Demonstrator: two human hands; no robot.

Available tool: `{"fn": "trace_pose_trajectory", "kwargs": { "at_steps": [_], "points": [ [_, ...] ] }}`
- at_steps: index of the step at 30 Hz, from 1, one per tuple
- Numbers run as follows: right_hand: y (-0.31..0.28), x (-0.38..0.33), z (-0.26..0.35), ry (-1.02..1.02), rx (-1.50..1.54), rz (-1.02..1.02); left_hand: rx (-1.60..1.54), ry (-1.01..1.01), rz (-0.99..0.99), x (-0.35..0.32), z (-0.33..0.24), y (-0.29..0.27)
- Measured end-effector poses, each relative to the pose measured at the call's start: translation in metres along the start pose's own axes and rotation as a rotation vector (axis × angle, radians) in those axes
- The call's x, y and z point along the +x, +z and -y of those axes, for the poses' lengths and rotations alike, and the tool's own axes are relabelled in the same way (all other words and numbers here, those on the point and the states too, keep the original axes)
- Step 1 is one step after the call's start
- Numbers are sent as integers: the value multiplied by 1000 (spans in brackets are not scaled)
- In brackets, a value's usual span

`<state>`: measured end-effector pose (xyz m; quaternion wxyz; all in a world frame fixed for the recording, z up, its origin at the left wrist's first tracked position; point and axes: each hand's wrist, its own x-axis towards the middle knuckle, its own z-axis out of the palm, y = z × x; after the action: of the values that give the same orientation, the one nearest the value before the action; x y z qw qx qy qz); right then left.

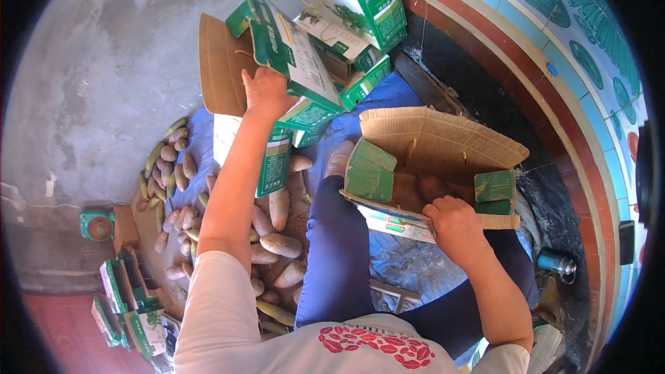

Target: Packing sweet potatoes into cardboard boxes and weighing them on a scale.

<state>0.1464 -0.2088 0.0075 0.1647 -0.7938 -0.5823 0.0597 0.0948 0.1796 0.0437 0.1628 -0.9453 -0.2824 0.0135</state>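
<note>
My left hand (269, 93) reaches forward to an open green-and-white cardboard box (305, 62), its fingers closed over the box's edge and partly hidden by it. That box leans among other cartons, its brown inner flap raised. Close to my knees stands a second open cardboard box (443, 135), flaps up, with green side flaps. My right hand (455, 225) grips its near rim, fingers curled over the edge. A reddish-brown rounded thing (432, 185) lies in shadow inside this box.
Brownish-pink tubers (280, 244) and long green vegetables (152, 159) are spread over the floor to my left. A blue sheet (398, 93) lies beneath the boxes. More cartons (374, 10) stand ahead. A bottle (556, 263) is at the right, near the tiled wall (589, 104).
</note>
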Motion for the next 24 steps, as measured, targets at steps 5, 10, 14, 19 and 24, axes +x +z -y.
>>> {"fn": "trace_pose_trajectory", "kwargs": {
  "at_steps": [5,10,14,19,24],
  "points": [
    [0,1,1,-9,16,-9,-243,-96,18,8,4,11],
    [0,2,0,-3,2,4,-373,-118,-168,30,-3,13],
    [-1,2,0,-8,0,18,-382,-109,-194,51,-6,10],
    [-1,4,-1,-9,1,20,-270,-46,-169,69,-8,6],
    [1,4,-1,-9,1,5,-89,-13,-488,70,-12,24]
  ]
}}
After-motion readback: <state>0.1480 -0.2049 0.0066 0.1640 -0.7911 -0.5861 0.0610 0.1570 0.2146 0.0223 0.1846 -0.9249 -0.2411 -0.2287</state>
